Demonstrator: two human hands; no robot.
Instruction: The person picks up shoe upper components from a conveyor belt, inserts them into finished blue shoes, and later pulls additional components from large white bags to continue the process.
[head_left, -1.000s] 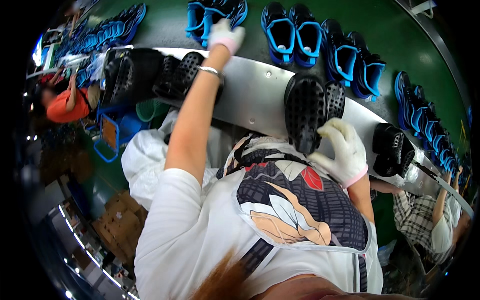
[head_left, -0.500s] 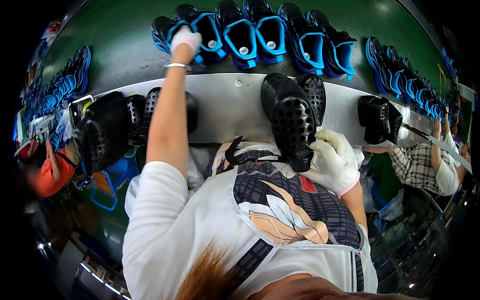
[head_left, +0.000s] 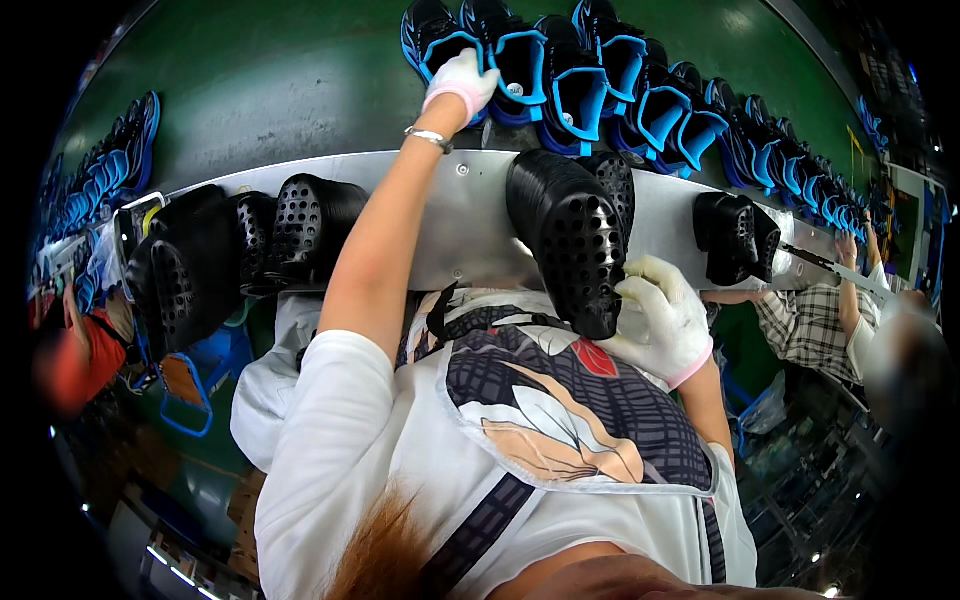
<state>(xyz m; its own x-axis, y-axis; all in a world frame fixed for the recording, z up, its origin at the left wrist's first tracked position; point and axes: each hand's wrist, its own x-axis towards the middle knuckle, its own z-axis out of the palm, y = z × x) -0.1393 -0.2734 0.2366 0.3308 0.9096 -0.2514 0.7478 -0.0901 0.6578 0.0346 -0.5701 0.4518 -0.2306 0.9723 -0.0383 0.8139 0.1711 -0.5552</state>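
With its gloved fingers closed at the collar, my left hand (head_left: 464, 82) has hold of a black-and-blue sneaker (head_left: 430, 35) at the left end of a group on the green surface. Other sneakers (head_left: 517, 75) of the same kind crowd together to its right. My right hand (head_left: 665, 320), also in a white glove, is closed around the narrow lower end of a black shoe-shaped form (head_left: 578, 235) dotted with round holes. That form leans over the metal ledge's near edge, tilted toward me. A second black form (head_left: 614, 185) stands partly hidden behind it.
A metal ledge (head_left: 460, 235) runs between me and the green surface (head_left: 270, 95). More black forms (head_left: 310, 225) stand on it at left, and another pair (head_left: 735, 240) at right. Rows of sneakers (head_left: 125, 170) line the far left. Co-workers sit at both sides, one in plaid (head_left: 800, 320).
My left hand has moved right, and the sneakers have shifted right with it, bunching against the right-hand row. My right hand stays on the black form.
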